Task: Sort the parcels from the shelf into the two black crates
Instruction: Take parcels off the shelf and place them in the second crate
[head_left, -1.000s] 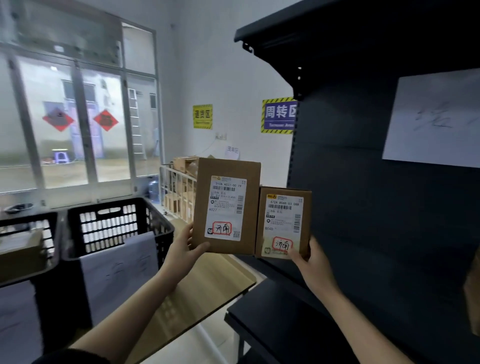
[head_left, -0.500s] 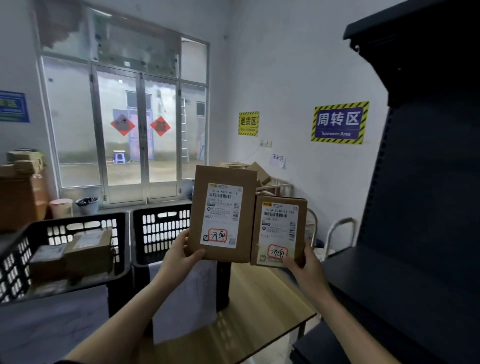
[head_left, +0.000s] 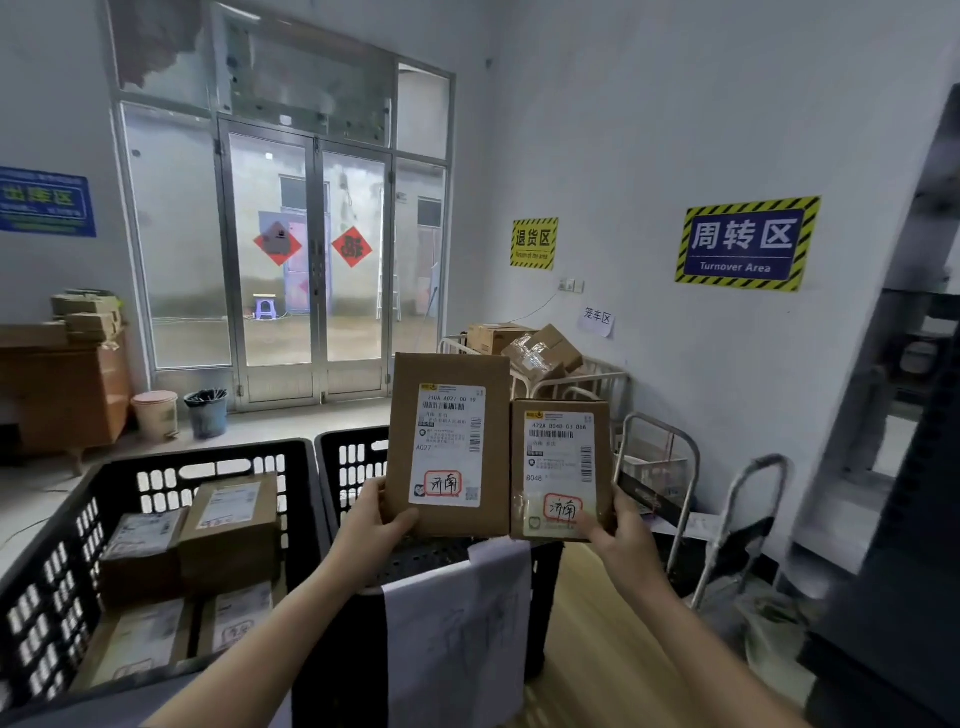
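We hold two parcels upright, labels toward us, presumably to read the red-circled marks before sorting: our left hand (head_left: 371, 525) grips the lower left corner of the tall parcel (head_left: 449, 441) and our right hand (head_left: 621, 535) pinches the lower right corner of the short parcel (head_left: 561, 467), the two touching edge to edge. Both hang above the right crate (head_left: 353, 467); the left crate (head_left: 208, 454) beside it already contains other parcels (head_left: 228, 525), and the marks look alike, so one crate likely takes both
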